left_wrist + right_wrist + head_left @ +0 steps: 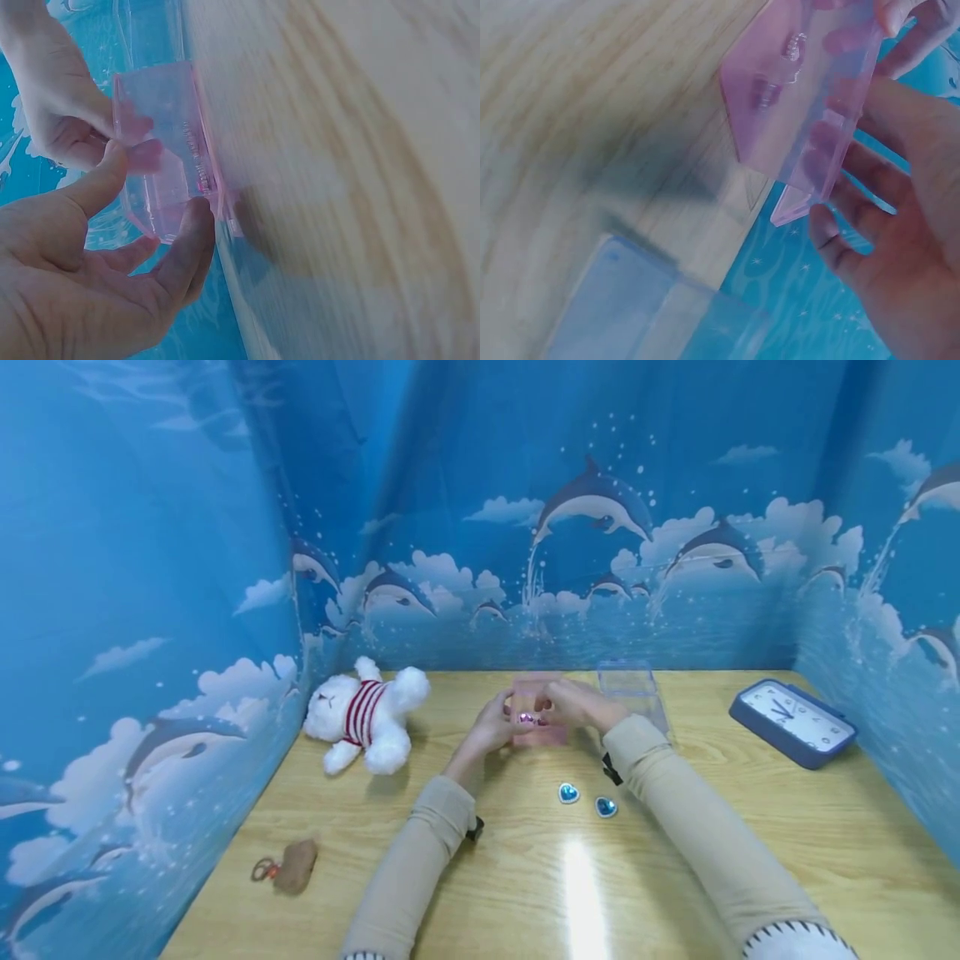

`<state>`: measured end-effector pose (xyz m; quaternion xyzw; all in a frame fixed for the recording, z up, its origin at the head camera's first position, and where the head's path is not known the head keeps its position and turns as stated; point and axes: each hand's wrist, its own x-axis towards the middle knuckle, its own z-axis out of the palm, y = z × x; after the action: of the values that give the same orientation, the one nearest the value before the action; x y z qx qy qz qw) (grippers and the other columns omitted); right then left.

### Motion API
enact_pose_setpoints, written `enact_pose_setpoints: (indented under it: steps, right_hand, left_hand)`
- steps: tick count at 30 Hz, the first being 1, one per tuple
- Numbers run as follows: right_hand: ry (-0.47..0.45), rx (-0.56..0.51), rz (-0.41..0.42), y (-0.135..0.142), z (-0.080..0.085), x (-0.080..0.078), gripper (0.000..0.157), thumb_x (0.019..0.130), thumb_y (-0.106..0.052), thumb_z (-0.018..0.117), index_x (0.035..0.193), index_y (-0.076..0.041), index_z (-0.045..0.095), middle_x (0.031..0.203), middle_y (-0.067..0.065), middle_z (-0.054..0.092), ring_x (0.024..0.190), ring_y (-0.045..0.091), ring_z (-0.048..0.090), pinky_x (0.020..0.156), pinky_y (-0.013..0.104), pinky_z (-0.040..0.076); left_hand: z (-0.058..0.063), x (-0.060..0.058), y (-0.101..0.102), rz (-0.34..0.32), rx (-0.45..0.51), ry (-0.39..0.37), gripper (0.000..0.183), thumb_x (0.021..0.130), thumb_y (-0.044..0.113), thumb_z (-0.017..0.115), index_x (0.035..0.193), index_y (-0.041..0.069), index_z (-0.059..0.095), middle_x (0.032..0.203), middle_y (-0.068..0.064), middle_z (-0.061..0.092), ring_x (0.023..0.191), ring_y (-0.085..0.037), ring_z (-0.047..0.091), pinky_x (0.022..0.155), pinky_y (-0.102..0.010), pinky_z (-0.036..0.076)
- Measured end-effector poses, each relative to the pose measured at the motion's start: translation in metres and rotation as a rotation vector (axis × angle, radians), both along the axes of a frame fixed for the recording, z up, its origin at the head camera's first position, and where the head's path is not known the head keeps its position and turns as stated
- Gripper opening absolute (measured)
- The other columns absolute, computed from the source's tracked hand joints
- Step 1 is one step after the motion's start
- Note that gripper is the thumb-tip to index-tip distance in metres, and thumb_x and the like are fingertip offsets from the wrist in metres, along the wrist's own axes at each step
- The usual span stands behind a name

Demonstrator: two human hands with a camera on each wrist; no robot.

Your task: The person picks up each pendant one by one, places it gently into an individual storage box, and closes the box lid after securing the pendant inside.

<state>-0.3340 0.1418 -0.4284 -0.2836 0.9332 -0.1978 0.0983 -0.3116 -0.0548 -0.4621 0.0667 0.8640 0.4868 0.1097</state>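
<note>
It's pink all through the translucent rectangular plastic box (551, 737), just a faint blue tint on the clear rectangular plastic box (628, 679)! Deep blue glints from 2 heart-shaped gems (568, 793), edged in white. Here's the fluffy white plush toy (390, 722), striped dark red and white; beige sleeves (690, 822); yellowish grain on the wooden worktop (487, 877); dolphins and white clouds all over the blue fabric backdrop (450, 443)!

Left forearm (410, 866) and right forearm (705, 820) extended forward, converging. Left hand (495, 724): thumb opposite curved fingers. Right hand (573, 702): fingers bent.
</note>
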Motion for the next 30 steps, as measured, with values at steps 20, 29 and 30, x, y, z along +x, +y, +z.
enact_pose_setpoints:
  steps: [20, 29, 30]
  right_hand:
    - [0.061, -0.597, -0.337, 0.069, 0.006, 0.049, 0.073, 0.112, -0.046, 0.046, 0.168, -0.008, 0.018, 0.170, 0.023, 0.025, 0.158, 0.044, 0.026, 0.129, 0.067, 0.025]
    - [0.077, -0.421, -0.407, 0.111, -0.008, 0.074, 0.093, 0.105, -0.038, 0.066, 0.170, -0.009, 0.006, 0.173, 0.029, 0.007, 0.156, 0.056, 0.020, 0.121, 0.079, 0.025]
    - [0.079, -0.415, -0.408, 0.114, -0.010, 0.076, 0.094, 0.104, -0.036, 0.067, 0.169, -0.007, 0.005, 0.172, 0.031, 0.006, 0.156, 0.057, 0.020, 0.121, 0.079, 0.024]
  left_hand:
    - [-0.001, 0.001, 0.001, 0.020, -0.002, -0.005, 0.090, 0.092, 0.015, 0.081, 0.166, 0.010, 0.030, 0.138, -0.025, 0.060, 0.112, -0.036, 0.066, 0.099, -0.046, 0.061]
    - [-0.001, 0.002, 0.002, 0.008, -0.012, -0.005, 0.091, 0.093, 0.017, 0.081, 0.167, 0.012, 0.029, 0.141, -0.023, 0.059, 0.113, -0.035, 0.065, 0.101, -0.046, 0.059]
    - [-0.001, 0.003, 0.001, 0.008, -0.015, -0.007, 0.091, 0.093, 0.018, 0.081, 0.167, 0.012, 0.028, 0.142, -0.023, 0.059, 0.115, -0.035, 0.064, 0.102, -0.047, 0.059]
